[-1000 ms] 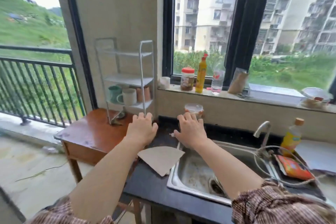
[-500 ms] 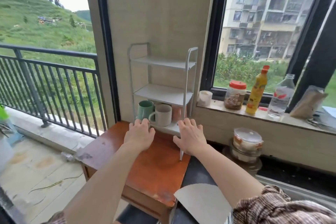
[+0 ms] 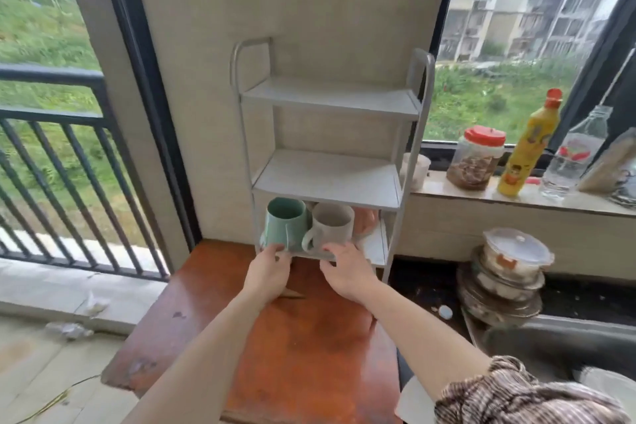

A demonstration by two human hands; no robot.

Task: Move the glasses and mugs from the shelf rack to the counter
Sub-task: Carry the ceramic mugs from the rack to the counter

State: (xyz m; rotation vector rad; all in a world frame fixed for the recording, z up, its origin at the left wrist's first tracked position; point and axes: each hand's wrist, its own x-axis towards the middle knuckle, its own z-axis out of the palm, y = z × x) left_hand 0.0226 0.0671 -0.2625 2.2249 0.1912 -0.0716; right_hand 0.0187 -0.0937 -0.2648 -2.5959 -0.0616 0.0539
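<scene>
Both hands are loosely spread and hold nothing, at the front edge of the shelf rack's (image 3: 330,103) bottom shelf (image 3: 373,246): left hand (image 3: 268,274) just in front of the green mug (image 3: 285,220), right hand (image 3: 347,268) in front of the grey mug (image 3: 333,225). The two mugs stand upright side by side at the shelf's front left, with the pink mug (image 3: 366,221) behind to the right. The rack stands at the wooden worktop's (image 3: 292,354) far edge.

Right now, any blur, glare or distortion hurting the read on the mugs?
Head view: even daylight, no glare on the green mug or white mug. Head view: the pink cup behind them is soft and partly hidden. Head view: the wide angle slants and bows the rack posts.
</scene>
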